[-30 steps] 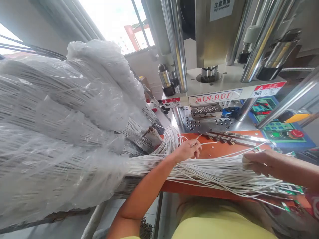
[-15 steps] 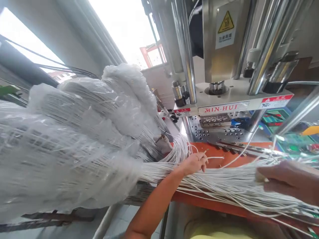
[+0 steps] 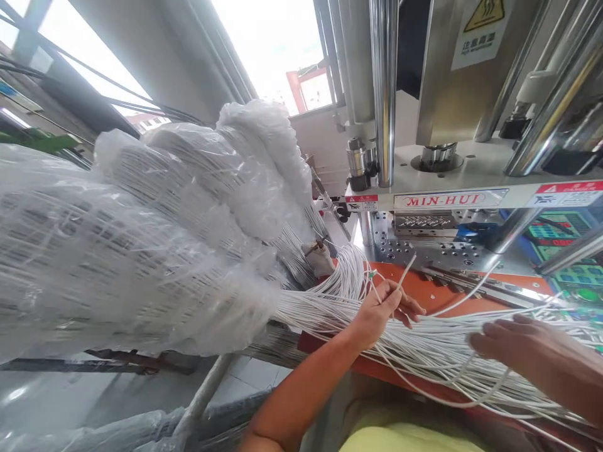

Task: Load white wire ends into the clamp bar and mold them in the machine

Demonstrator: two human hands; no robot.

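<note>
Orange bench: loaded with cables
Left hand: single cable pinched
Right hand: unclenched
Bags left of hands: strands enclosed

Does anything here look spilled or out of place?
Slightly: one white cable loops out of the bundle at its near side, while most lie together. A tiny white scrap sits loose on the orange tabletop. Nothing looks clearly damaged.

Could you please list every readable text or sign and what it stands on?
"MIN-HUI": nameplate on the crossbar.
"注意高温": white label on the metal column, below a yellow heat-warning triangle; smaller line blurred.
Red-and-white labels on the crossbar: too small.
Red digits on the control panel: blurred.
</note>
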